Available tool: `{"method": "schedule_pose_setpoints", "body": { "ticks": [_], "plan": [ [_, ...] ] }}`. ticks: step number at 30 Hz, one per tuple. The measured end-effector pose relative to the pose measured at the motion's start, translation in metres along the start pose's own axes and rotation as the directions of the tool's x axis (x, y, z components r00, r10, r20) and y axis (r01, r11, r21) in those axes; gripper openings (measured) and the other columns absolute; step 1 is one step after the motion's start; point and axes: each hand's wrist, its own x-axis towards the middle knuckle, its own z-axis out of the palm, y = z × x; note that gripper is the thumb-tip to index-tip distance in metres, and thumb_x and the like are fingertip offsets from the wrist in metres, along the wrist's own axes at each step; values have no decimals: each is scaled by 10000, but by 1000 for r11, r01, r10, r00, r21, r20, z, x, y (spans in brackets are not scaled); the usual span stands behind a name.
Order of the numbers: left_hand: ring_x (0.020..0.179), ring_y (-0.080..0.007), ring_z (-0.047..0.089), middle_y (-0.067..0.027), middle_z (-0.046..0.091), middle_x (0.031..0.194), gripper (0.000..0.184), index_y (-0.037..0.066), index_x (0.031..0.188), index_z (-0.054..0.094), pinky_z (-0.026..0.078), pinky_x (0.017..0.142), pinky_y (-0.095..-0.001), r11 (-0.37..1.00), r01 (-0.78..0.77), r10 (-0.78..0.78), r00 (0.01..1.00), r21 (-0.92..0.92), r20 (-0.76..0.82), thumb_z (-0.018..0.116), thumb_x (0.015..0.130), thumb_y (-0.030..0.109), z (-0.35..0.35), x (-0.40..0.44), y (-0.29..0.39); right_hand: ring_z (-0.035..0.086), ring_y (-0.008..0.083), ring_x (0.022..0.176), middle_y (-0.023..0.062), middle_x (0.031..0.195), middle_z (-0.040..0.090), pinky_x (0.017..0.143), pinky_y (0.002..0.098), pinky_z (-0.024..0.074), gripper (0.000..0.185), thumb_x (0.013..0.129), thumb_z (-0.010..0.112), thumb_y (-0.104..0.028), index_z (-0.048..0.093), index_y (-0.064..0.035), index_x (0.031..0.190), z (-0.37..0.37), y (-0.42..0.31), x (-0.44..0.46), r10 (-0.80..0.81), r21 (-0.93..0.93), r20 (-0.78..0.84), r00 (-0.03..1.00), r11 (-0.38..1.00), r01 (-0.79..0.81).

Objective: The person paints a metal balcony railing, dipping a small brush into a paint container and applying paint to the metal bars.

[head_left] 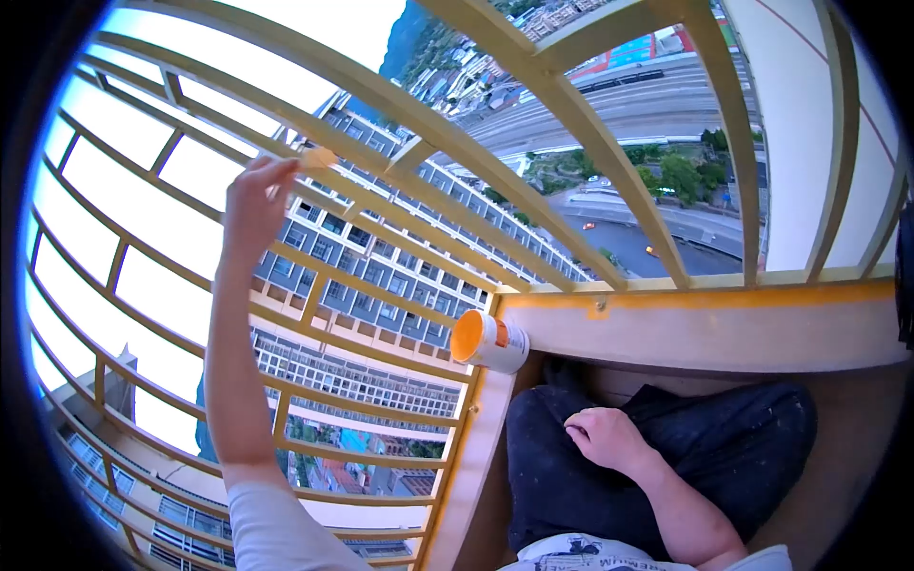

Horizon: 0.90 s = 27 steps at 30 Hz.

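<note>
My left hand (257, 205) is raised at the upper left, its fingers closed round a small orange-tinted thing (319, 159), perhaps a brush, which lies against a yellow-brown bar of the railing (424, 197). What it is exactly cannot be made out. My right hand (606, 438) rests on the dark trousers (752, 428) over my leg, its fingers curled; whether anything is in them is hidden. A white tub (505, 344) with orange inside stands on the ledge corner, between the railing and my knee.
Metal bars surround me on the left and in front. A ledge (705, 338) with an orange-painted edge runs along the front and turns down the left side. Beyond the bars are tall buildings (362, 228), roads and trees far below. A pale wall (795, 133) stands at the right.
</note>
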Motion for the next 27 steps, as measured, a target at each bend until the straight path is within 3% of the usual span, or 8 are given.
{"method": "schedule_pose_setpoints", "body": {
  "ticks": [2, 6, 9, 12, 14, 18, 24, 27],
  "plan": [
    [840, -286, 709, -137, 709, 931, 167, 49, 1076, 758, 579, 805, -403, 983, 28, -59, 985, 184, 164, 645, 974, 118, 17, -5, -16, 711, 313, 886, 121, 922, 735, 826, 428, 575, 200, 942, 619, -223, 757, -83, 975, 2, 4, 0, -5, 3, -2, 1000, 1000, 5],
    [832, -268, 717, -135, 718, 945, 207, 64, 1150, 750, 598, 759, -370, 817, 265, -314, 949, 511, 10, 637, 979, 91, -25, -6, 1, 710, 314, 886, 120, 923, 735, 828, 430, 573, 199, 943, 618, -223, 758, -86, 978, -2, 1, -2, 23, -26, 25, 999, 999, -22],
    [858, -269, 711, -137, 728, 998, 216, 34, 1152, 743, 586, 809, -376, 997, 57, -56, 998, 50, -21, 650, 975, 114, -11, -14, 0, 710, 315, 889, 121, 927, 737, 827, 429, 572, 201, 944, 618, -226, 759, -87, 977, -1, 1, 0, 9, -14, 22, 1000, 1000, -9],
    [888, -272, 711, -151, 719, 975, 193, 26, 1112, 752, 573, 820, -394, 882, 106, -259, 922, 458, 287, 641, 966, 87, -7, -27, -3, 709, 319, 893, 124, 937, 739, 828, 432, 571, 201, 943, 618, -225, 758, -84, 979, -1, 1, -2, 18, -13, 24, 1000, 1000, -17],
    [879, -274, 707, -151, 715, 968, 193, 22, 1106, 756, 576, 814, -388, 866, 201, -336, 912, 457, 235, 634, 970, 83, -23, -43, -5, 707, 322, 898, 129, 943, 738, 833, 438, 569, 200, 942, 617, -220, 757, -79, 966, -2, 0, -2, 30, -10, 39, 999, 1000, -30],
    [855, -267, 700, -146, 720, 961, 229, 41, 1157, 752, 562, 803, -380, 969, 210, -208, 978, -130, 33, 665, 955, 103, -13, -33, 10, 707, 325, 896, 134, 946, 735, 834, 443, 566, 197, 939, 618, -215, 756, -76, 960, -2, 0, 0, 22, -17, 36, 999, 1000, -21],
    [836, -274, 689, -143, 688, 888, 208, 31, 1135, 747, 549, 776, -394, 932, 113, -149, 986, 345, 79, 672, 958, 110, 2, -50, -1, 706, 323, 902, 132, 940, 733, 829, 438, 571, 202, 944, 611, -214, 755, -74, 950, -1, 3, -2, 51, -66, 39, 998, 997, -49],
    [836, -261, 689, -125, 687, 890, 209, 34, 1141, 746, 540, 753, -384, 979, 183, -181, 983, 85, -26, 672, 965, 119, -1, -39, 10, 709, 319, 899, 123, 941, 736, 829, 434, 573, 209, 948, 605, -224, 758, -82, 965, -4, 5, 0, 37, -43, 25, 999, 998, -36]
  ]
}}
